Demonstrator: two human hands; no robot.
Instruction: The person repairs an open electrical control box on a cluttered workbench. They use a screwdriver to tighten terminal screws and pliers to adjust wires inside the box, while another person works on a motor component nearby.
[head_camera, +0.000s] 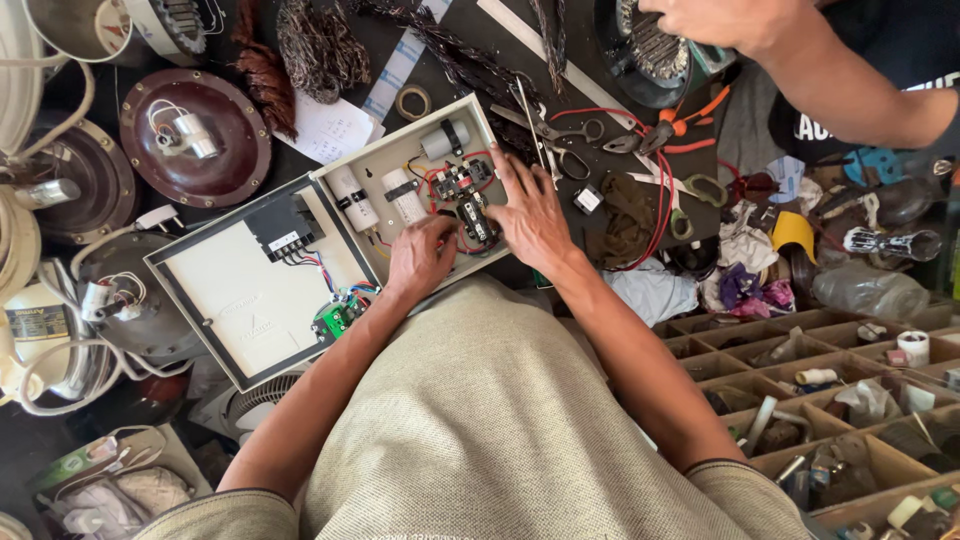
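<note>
1. Left hand curls its fingertips onto the black terminal block inside the open control box on the worktop.
2. Right hand lies flat and open, steadying the box's edge.
3. Advise keeping fingers off the red wires; the co-worker's hand works well apart.

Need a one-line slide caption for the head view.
Both hands, left hand and right hand, work on the wired components inside an open control box.
</note>
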